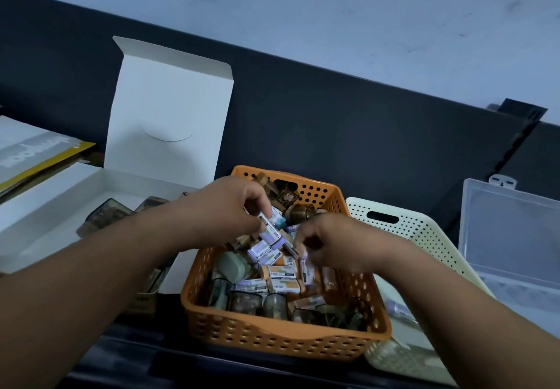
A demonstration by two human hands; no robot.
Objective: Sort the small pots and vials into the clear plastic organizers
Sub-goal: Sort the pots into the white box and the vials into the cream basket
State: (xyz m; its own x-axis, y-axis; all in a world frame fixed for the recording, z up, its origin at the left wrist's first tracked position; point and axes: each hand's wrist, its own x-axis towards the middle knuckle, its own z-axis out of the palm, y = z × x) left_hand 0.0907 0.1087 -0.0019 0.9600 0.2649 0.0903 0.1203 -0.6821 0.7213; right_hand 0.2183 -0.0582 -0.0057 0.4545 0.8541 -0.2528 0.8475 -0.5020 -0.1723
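Observation:
An orange perforated basket [281, 340] in the middle holds several small labelled boxes, pots and vials. My left hand [230, 209] hovers over its far half and grips small white-and-purple boxes [269, 231] between thumb and fingers. My right hand [333, 243] is over the basket's right side, its fingertips pinching a small pale item [304, 255] that is too small to identify. A clear plastic organizer [512, 237] with its lid raised stands at the far right.
A cream perforated basket [415, 237] sits just right of the orange one. An open white cardboard box [60, 203] with an upright lid lies to the left, with dark clear pots inside. Books are stacked at the far left [33, 152]. A dark wall panel runs behind.

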